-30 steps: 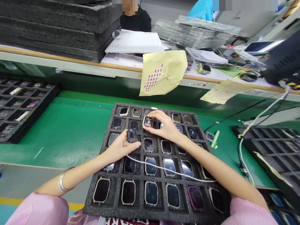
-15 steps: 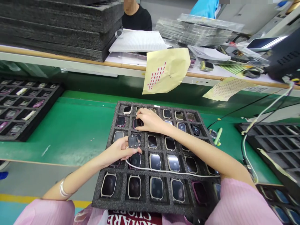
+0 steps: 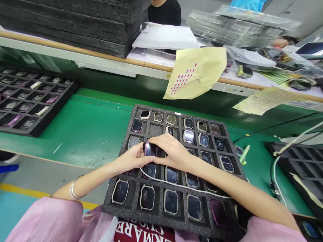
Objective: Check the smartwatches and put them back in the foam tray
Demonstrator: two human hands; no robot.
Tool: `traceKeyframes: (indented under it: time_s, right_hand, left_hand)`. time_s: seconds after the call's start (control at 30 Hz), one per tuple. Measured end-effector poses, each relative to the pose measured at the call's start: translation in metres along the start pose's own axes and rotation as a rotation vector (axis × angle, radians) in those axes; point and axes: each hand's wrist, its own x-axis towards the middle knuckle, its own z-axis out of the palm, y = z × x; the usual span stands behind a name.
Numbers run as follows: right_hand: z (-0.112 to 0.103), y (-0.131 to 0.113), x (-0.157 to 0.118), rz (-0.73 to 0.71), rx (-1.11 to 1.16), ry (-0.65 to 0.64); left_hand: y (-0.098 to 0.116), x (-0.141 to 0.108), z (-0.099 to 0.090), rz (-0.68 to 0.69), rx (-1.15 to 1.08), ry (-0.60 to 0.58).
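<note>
A black foam tray [image 3: 161,215] full of square watch faces lies in front of me. Over its left part, my right hand [image 3: 171,149] pinches a purple-rimmed watch [image 3: 150,149] between thumb and fingers. My left hand [image 3: 137,156] is closed at the watch's left side, around a small dark piece behind it, mostly hidden by the watch. A white cable [image 3: 181,186] runs from my left hand across the tray to the right. One compartment [image 3: 154,129] in the second row holds no watch.
Another compartment tray [image 3: 50,114] lies at the left, and a dark tray [image 3: 297,164] at the right. Stacked black foam [image 3: 75,27], papers and plastic trays sit on the shelf above. A yellow sheet [image 3: 196,74] hangs from its edge. A person in black [image 3: 165,12] is behind it.
My right hand has lifted the purple-rimmed watch out of its second-row compartment and brought it to my left hand, over the dark piece. The view has shifted slightly.
</note>
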Motion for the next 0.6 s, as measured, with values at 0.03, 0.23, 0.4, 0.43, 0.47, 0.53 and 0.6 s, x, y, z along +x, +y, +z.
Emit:
traceKeyframes:
  time_s: [0.03, 0.23, 0.4, 0.43, 0.47, 0.53, 0.6]
  right_hand:
    - [0.002, 0.001, 0.0, -0.024, -0.019, 0.015]
    - [0.003, 0.005, 0.002, -0.124, -0.109, 0.012]
    - [0.007, 0.0, 0.002, -0.123, -0.088, 0.042]
    - [0.006, 0.0, 0.002, -0.124, -0.07, 0.044]
    - [0.004, 0.002, 0.002, -0.128, -0.045, 0.034]
    - [-0.003, 0.009, 0.002, -0.118, 0.001, 0.009]
    - [-0.011, 0.022, 0.0, -0.052, 0.001, 0.036]
  left_hand:
    - [-0.001, 0.0, 0.001, 0.012, -0.003, 0.006]
    - [-0.003, 0.002, 0.003, 0.045, 0.014, 0.009]
    - [0.0, 0.001, 0.002, 0.048, 0.002, 0.01]
    - [0.001, 0.001, 0.001, 0.045, -0.005, 0.006]
    - [0.001, 0.001, 0.001, 0.042, -0.012, 0.005]
    - [0.001, 0.0, 0.0, 0.04, -0.025, 0.008]
    - [0.001, 0.0, -0.001, 0.047, -0.035, 0.009]
